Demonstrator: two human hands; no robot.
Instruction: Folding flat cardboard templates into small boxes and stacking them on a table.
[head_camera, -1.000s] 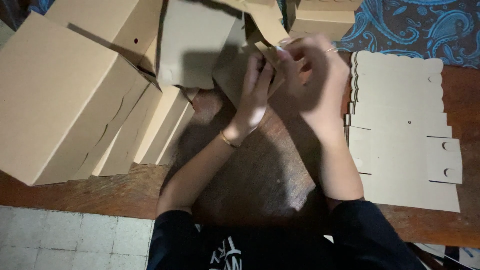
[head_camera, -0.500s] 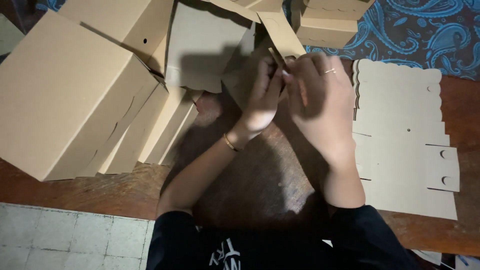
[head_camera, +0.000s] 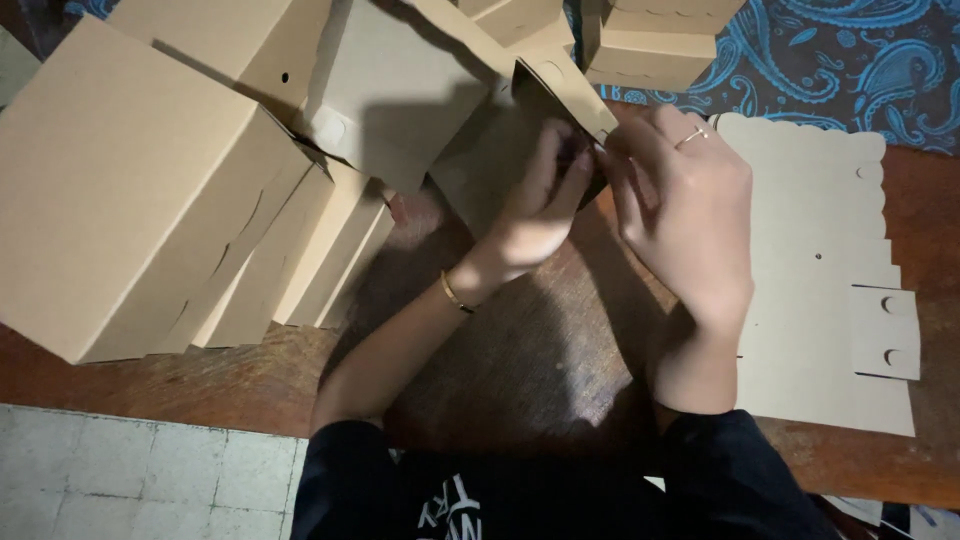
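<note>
Finished cardboard boxes (head_camera: 130, 190), flat blanks (head_camera: 820, 250), blue patterned cloth (head_camera: 850, 60)

Matt brown cardboard box (head_camera: 500, 150) showing smooth, dark wooden table (head_camera: 560, 370) gleaming slightly, patterned blue cloth (head_camera: 850, 60) lying far right

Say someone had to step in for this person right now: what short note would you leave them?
Left hand: pinching a flap of the half-folded cardboard box.
Right hand: grip on the same flap from the other side, ring on one finger.
Done: folded boxes stacked at left on the wooden table, more at the top.
Left: this box is not closed yet; a stack of flat cardboard sheets lies at right, unfolded.
</note>
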